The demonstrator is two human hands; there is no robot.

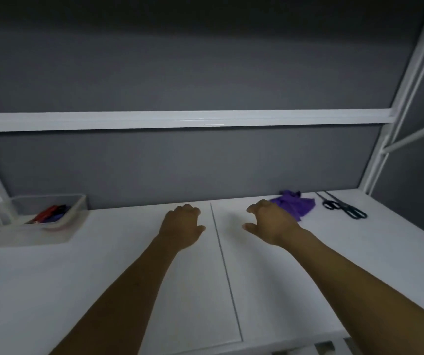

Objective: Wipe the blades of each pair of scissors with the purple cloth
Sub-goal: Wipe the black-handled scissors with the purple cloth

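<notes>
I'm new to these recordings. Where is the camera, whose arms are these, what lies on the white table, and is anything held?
No machine here: a person works with bare hands, and the one picture comes from a camera worn on their head, looking forward and down. The left hand and right hand reach out over a white table, fingers loosely curled; neither holds anything. Just beyond the right hand lies a crumpled purple cloth; whether the hand touches it is unclear. Right of the cloth lie black scissors. At the far left stands a clear plastic box with red and dark items inside, probably more scissors, too blurred to be sure.
</notes>
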